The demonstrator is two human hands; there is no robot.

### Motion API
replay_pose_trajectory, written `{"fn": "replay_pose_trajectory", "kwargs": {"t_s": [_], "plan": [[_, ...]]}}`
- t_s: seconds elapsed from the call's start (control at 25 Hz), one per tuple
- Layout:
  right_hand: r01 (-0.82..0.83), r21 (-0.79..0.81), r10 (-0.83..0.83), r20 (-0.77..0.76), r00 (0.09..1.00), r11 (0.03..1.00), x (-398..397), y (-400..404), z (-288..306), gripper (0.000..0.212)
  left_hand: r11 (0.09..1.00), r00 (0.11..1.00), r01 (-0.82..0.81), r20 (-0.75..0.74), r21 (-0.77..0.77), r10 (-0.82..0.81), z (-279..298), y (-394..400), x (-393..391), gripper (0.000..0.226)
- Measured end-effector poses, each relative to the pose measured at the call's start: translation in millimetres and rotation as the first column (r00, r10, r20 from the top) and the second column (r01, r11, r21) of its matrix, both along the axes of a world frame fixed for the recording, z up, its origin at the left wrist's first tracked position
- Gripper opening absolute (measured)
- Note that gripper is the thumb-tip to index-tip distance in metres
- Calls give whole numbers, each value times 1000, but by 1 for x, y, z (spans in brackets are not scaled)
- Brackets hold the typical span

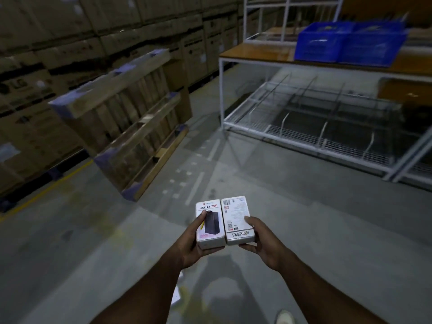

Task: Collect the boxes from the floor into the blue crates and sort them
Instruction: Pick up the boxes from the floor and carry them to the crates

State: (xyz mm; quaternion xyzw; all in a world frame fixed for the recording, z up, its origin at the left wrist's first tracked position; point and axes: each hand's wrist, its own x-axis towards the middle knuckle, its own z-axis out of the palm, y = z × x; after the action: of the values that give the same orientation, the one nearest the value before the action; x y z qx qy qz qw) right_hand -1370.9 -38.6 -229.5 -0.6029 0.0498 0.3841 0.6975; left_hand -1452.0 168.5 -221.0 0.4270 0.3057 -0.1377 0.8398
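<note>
I carry two small white product boxes side by side above the grey floor. My left hand [191, 244] grips the left box [211, 216], which reads "HALLEY 20K" and shows a dark device. My right hand [259, 239] grips the right box [236, 213], barcode side up, thumb on its top face. Two blue crates stand next to each other on the wooden table top at the upper right: the left crate [320, 43] and the right crate [374, 45]. Their insides are hidden from here.
A wooden pallet [131, 120] leans on its edge at the left, in front of stacked cardboard cartons [46, 66]. A white metal frame table [222, 90] with a wire-mesh lower shelf [327, 127] stands ahead right. My shoe [284, 318] shows at the bottom.
</note>
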Motion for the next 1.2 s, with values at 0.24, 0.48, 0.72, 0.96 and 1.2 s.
{"fn": "replay_pose_trajectory", "kwargs": {"t_s": [0.24,0.48,0.72,0.96,1.2], "plan": [[39,31,-41,88,995,999,123,-65,31,40,998,997,50,49,27,-52,20,-70,143,54],[192,73,-201,141,969,979,251,-129,57,38,997,991,80,112,0,-79,55,-141,278,47],[285,104,-298,159,941,953,364,-154,66,32,993,986,110,132,-50,-103,61,-165,408,48],[395,39,-395,205,896,918,505,-143,68,28,988,978,130,176,-88,-113,48,-156,562,47],[435,56,-435,239,868,899,653,-113,98,28,972,961,207,209,-112,-181,72,-117,727,52]]}}
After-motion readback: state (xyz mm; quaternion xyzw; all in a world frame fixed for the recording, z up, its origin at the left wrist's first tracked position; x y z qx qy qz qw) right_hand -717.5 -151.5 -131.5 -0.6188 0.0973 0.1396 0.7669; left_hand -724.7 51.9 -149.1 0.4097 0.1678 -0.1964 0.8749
